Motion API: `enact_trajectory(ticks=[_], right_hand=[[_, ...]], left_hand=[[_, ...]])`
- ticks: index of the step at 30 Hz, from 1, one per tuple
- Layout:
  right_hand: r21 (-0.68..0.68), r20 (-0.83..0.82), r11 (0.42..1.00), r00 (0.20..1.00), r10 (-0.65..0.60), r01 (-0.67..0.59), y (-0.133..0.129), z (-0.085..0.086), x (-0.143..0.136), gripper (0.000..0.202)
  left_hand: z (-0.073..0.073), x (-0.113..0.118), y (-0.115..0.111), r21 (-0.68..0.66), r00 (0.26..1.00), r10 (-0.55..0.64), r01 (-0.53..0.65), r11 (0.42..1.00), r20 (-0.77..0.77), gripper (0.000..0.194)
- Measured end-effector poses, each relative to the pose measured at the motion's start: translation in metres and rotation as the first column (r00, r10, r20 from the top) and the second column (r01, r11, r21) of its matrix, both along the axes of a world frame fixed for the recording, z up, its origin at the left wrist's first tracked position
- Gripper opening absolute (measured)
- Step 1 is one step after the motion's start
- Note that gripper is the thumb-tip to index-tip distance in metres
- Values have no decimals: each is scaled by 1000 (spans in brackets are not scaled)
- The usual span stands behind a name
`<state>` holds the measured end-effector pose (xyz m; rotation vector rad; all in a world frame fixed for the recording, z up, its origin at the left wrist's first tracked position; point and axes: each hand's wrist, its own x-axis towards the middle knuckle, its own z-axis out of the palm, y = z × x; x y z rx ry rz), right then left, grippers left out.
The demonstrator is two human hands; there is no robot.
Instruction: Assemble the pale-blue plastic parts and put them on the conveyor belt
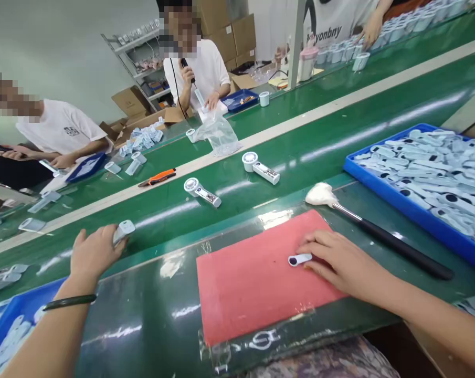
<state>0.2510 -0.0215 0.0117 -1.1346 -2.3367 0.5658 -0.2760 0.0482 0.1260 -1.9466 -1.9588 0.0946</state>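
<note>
My left hand (pixel 96 251) is over the near edge of the green conveyor, its fingers closed round a pale blue plastic part (pixel 125 229). Only the rounded end of that part shows; my fingers hide the rest. On the red mat (pixel 241 294), my right hand (pixel 331 260) pinches a small pale handle cover (pixel 299 259) with a dark oval at its tip. Beyond the mat, two handheld fans lie on the belt with their handles' insides exposed: a nearer fan (pixel 202 192) and a farther fan (pixel 261 168).
A blue tray (pixel 351 167) heaped with handle covers stands at right. Beside the mat lies a black-handled tool (pixel 402 247) with a white padded head. Another blue tray (pixel 9 320) is at lower left. Orange pliers (pixel 160 177) rest across the belt. Co-workers sit opposite.
</note>
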Motion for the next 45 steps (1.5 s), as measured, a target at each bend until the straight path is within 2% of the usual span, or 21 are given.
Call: enact_trajectory(ticks=[2, 5, 7, 10, 12, 14, 18, 23, 26, 28, 30, 34, 38, 45], right_hand=[[15, -12, 1000, 1000, 22, -22, 3, 1, 2, 28], [40, -39, 999, 999, -7, 9, 6, -2, 2, 26], [17, -76, 998, 996, -54, 55, 7, -2, 2, 26], [-39, -174, 990, 975, -141, 136, 7, 2, 3, 26], [-66, -228, 982, 955, -190, 180, 7, 9, 4, 26], [-101, -251, 978, 946, -204, 184, 6, 17, 1, 24], [-137, -238, 988, 965, -107, 76, 3, 31, -23, 17], [93, -95, 995, 995, 25, -16, -6, 31, -71, 10], [176, -8, 983, 999, 46, -44, -10, 26, -84, 9], [170, 13, 984, 999, 44, -45, -11, 25, -85, 9], [137, 12, 990, 999, 39, -40, -12, 27, -82, 11], [49, -77, 998, 996, 42, -38, -15, 30, -78, 14], [65, -156, 998, 987, 34, -24, -17, 28, -78, 19], [97, -137, 994, 990, -40, 54, -21, 12, -78, 10]], left_hand=[[-4, 36, -16, 23, 996, -81, 82, 996, -28, 37], [-14, 111, -46, 30, 959, -277, 279, 960, -53, 34], [-23, 165, -65, 70, 846, -525, 532, 844, -99, 36], [-41, 225, -83, 64, 758, -652, 651, 756, -17, 39], [-53, 243, -87, 38, 718, -686, 687, 725, 120, 45], [-62, 243, -88, 14, 699, -672, 690, 724, 244, 52], [-70, 227, -90, 7, 702, -588, 639, 769, 402, 39], [-75, 224, -92, 70, 625, -554, 627, 776, 550, 32], [-75, 226, -91, 127, 521, -551, 642, 756, 651, 33], [-74, 227, -90, 171, 447, -566, 661, 731, 693, 26], [-73, 227, -89, 188, 410, -574, 675, 713, 709, 16], [-71, 229, -90, 163, 406, -520, 650, 742, 752, 13], [-70, 230, -92, 134, 449, -471, 601, 788, 759, 14], [-68, 225, -94, 107, 437, -457, 621, 776, 775, 17]])
